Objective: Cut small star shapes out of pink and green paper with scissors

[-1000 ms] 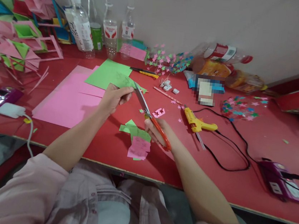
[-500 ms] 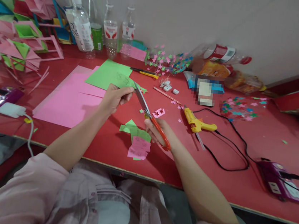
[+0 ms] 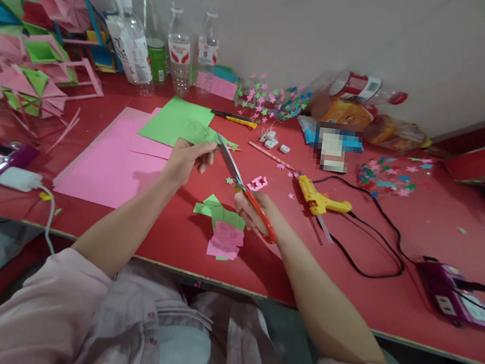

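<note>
"Where are the hands?"

"From where I stand, both are over a red desk (image 3: 166,235). The left hand (image 3: 187,158) holds a green slip (image 3: 203,132), thumb and forefinger pressed together on its near edge, the other fingers curled. The right hand (image 3: 250,215) has its fingers wrapped round the orange-red handles of the scissors (image 3: 249,198)."

"Are the blades apart?"

"They look close together, but I can't tell from here whether there is a gap."

"How does the slip lie to them?"

"It lies off the blade tips, to the left, and just beyond the left thumb. Its long axis runs roughly side to side, dipping a little at the right end, and there are dark drawn marks on it. The scissors slant, handles near and to the right, tips pointing away and to the left, so the two meet at an angle at the slip's right end. The left hand is nearer to that spot; the right sits back at the handles. Whether paper is between the blades, I can't make out."

"And round about?"

"Behind the slip, a green sheet (image 3: 161,123) overlaps pink sheets (image 3: 105,160). Nearer, between the forearms, is a pile of scraps (image 3: 223,222), green and pink. Right of the scissors lies a yellow glue gun (image 3: 319,201)."
</note>
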Action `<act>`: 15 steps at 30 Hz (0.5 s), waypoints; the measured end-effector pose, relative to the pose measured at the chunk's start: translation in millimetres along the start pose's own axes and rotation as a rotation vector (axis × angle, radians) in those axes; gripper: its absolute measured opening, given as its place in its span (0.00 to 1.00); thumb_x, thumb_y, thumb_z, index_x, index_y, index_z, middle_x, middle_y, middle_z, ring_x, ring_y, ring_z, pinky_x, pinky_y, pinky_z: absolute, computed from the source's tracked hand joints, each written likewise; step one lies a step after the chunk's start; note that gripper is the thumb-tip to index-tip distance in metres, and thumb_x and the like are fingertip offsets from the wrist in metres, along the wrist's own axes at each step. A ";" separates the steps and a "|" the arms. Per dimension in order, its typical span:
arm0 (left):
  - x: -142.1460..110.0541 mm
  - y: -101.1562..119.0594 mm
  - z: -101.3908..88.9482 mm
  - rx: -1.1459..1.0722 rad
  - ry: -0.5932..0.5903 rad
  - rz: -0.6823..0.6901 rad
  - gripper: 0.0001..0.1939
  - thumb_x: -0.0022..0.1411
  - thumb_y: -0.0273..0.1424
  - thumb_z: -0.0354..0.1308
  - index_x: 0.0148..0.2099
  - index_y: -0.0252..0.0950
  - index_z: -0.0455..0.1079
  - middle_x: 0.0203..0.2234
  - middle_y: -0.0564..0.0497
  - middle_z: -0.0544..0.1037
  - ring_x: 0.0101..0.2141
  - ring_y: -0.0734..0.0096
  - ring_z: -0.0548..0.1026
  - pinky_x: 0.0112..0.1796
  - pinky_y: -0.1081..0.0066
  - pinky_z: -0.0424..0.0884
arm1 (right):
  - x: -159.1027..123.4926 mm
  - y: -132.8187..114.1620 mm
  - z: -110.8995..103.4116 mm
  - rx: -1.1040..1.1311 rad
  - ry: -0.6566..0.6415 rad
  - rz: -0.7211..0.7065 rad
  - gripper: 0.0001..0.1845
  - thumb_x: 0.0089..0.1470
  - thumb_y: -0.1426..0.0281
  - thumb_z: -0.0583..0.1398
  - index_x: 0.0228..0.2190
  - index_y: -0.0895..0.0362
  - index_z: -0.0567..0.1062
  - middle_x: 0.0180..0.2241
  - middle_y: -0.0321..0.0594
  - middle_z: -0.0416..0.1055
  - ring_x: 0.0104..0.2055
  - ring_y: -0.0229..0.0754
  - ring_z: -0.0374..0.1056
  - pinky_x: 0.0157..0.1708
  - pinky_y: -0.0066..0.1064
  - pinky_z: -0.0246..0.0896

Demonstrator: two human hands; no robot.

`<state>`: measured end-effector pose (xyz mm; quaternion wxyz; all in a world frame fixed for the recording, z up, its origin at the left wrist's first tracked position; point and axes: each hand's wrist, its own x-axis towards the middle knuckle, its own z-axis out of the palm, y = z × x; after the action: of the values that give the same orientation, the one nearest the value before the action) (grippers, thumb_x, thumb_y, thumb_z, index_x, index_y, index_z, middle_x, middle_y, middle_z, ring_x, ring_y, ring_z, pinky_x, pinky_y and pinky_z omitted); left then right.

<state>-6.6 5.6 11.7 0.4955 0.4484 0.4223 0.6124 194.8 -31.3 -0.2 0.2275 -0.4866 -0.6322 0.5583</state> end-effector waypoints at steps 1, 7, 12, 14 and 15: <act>0.3 -0.7 -0.5 0.001 0.008 0.010 0.16 0.52 0.34 0.59 0.16 0.34 0.67 0.11 0.55 0.70 0.12 0.84 0.62 0.15 0.78 0.56 | -0.2 0.2 -0.5 0.008 -0.002 0.008 0.30 0.51 0.41 0.58 0.21 0.54 0.61 0.10 0.25 0.50 0.10 0.29 0.46 0.11 0.25 0.47; -1.1 -3.8 -0.4 0.063 0.079 0.032 0.18 0.56 0.37 0.58 0.17 0.35 0.66 0.11 0.56 0.69 0.12 0.84 0.63 0.16 0.79 0.59 | -0.4 -0.7 -2.6 0.055 -0.058 -0.028 0.25 0.56 0.48 0.57 0.21 0.54 0.63 0.09 0.25 0.52 0.10 0.29 0.48 0.12 0.24 0.45; -6.0 -7.6 7.2 0.044 0.086 0.082 0.20 0.59 0.39 0.58 0.18 0.35 0.66 0.12 0.56 0.69 0.13 0.85 0.63 0.18 0.79 0.60 | -1.7 -2.3 1.1 0.110 -0.086 -0.033 0.24 0.56 0.48 0.56 0.23 0.55 0.65 0.09 0.25 0.54 0.09 0.30 0.48 0.12 0.25 0.48; -7.7 -10.2 11.1 0.041 0.099 0.087 0.20 0.59 0.42 0.59 0.20 0.35 0.67 0.13 0.56 0.70 0.13 0.85 0.63 0.17 0.78 0.60 | -3.9 -3.9 3.9 0.161 -0.082 -0.036 0.24 0.57 0.49 0.56 0.23 0.55 0.65 0.08 0.24 0.53 0.10 0.29 0.46 0.13 0.25 0.49; -8.3 -11.7 12.8 0.041 0.107 0.077 0.21 0.59 0.43 0.59 0.21 0.35 0.67 0.14 0.56 0.70 0.13 0.84 0.64 0.17 0.78 0.60 | -5.1 -4.8 5.3 0.183 -0.078 -0.042 0.23 0.58 0.49 0.55 0.24 0.55 0.65 0.09 0.24 0.53 0.10 0.29 0.46 0.13 0.25 0.49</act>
<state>9.4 0.1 2.4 0.4389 0.4411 0.4431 0.6453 190.8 -37.8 4.2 0.2576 -0.4284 -0.5971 0.6274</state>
